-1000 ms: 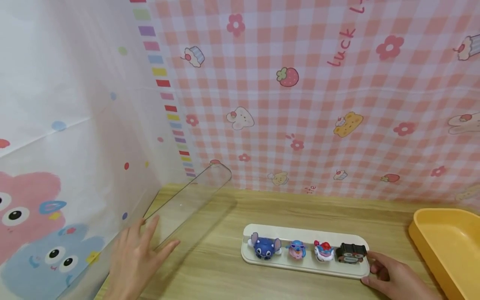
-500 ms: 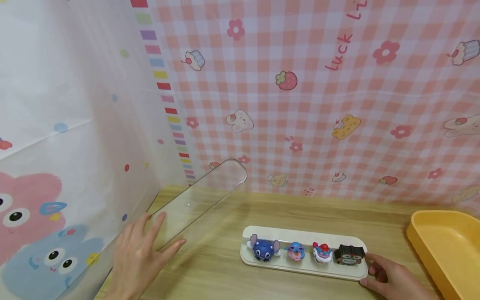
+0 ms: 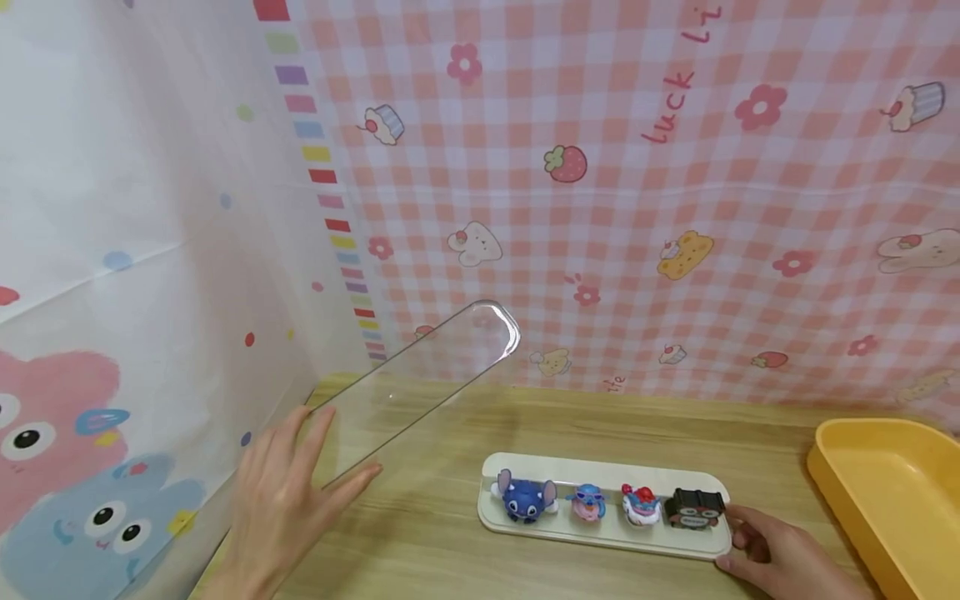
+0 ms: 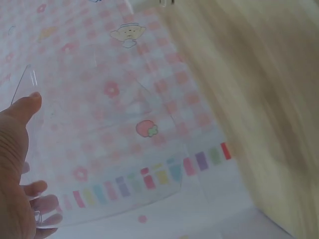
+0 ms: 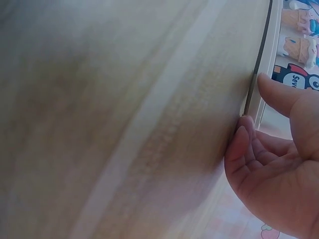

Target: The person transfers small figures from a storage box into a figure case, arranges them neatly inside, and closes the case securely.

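In the head view, my left hand [image 3: 281,500] grips the near end of a long clear plastic cover [image 3: 412,396] with rounded ends. The cover is tilted up above the table, its far end pointing to the back right. The left wrist view has the thumb and fingers [image 4: 37,189] on either side of the see-through cover [image 4: 104,144]. At the right, my right hand [image 3: 783,550] pinches the end of a long cream tray [image 3: 558,533]. A row of small figurines stands on it: a big-eared blue one [image 3: 522,502], two smaller colourful ones, and a dark one [image 3: 695,510] nearest the right hand.
A yellow bin [image 3: 847,479] stands on the wooden table [image 3: 420,542] to the right of the right hand. Behind the table hangs a pink checked cloth [image 3: 615,208]. A white printed sheet [image 3: 187,333] closes off the left side.
The clear cover has risen slightly and moved right, its far end coming nearer the tray's side. My left hand has moved a little right with it. The right hand keeps its hold on the tray.
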The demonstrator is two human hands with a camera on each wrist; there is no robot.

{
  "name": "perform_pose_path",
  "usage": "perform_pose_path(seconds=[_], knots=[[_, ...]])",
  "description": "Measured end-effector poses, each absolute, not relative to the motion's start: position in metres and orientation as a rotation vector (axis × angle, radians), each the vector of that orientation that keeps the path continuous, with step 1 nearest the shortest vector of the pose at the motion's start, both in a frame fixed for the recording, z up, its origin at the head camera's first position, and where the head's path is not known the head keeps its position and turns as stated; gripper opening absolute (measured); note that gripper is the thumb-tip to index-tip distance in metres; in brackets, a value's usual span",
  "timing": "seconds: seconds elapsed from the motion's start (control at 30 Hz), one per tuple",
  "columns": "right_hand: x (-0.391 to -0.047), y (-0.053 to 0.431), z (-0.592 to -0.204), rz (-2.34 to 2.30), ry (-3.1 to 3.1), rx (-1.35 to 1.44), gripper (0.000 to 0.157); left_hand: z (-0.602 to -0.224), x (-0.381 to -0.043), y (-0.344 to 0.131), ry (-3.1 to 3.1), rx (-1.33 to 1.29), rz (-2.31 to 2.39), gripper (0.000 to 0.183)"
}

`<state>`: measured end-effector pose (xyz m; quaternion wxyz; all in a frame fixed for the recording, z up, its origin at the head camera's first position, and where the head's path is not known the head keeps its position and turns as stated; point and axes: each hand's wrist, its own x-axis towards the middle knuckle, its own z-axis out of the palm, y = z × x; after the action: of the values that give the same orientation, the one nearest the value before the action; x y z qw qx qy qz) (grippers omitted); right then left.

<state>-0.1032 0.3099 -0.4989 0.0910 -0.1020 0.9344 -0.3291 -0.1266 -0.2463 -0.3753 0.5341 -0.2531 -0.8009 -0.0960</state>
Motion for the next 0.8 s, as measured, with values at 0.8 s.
perform_pose_path(seconds=[0.8], knots=[[-0.101,0.311,-0.499,-1.021,2.789,-0.363,0.056,-0.338,-0.140,-0.215,-1.796,-0.740,-0.294,0.076]])
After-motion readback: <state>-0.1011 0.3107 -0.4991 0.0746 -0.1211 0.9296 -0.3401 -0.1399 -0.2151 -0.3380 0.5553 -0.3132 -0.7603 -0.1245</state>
